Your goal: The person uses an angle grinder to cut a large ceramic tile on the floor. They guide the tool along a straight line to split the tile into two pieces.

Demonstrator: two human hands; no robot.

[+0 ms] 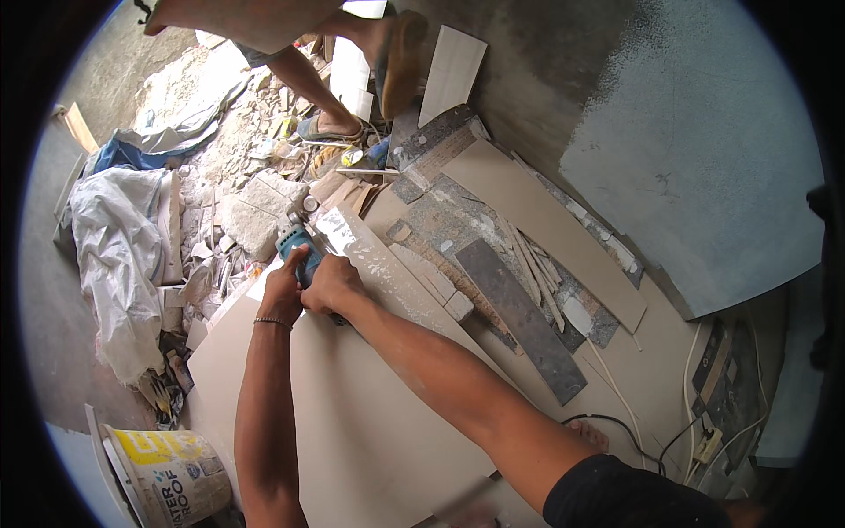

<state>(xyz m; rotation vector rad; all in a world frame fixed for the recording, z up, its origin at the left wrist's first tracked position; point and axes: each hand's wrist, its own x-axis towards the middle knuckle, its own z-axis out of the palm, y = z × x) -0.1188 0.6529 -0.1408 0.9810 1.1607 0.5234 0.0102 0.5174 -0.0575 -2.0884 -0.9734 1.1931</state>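
Both of my hands are closed around a teal angle grinder [296, 239] near the far edge of a large beige tile [370, 414]. My left hand [282, 283] grips it from the left side, and my right hand [332, 283] wraps the body close beside it. The grinder's head points away from me, toward the rubble; its disc is too small to make out. A pale strip with shiny white patches [352, 242] runs along the tile's right side, just right of the grinder.
Broken rubble [255, 207] lies beyond the tile, where another person's legs [308, 84] stand. Cut tile strips [519, 317] and a long beige plank [550, 229] lie to the right. A white bucket [167, 475] stands lower left; a power strip [707, 446] and cables lie lower right.
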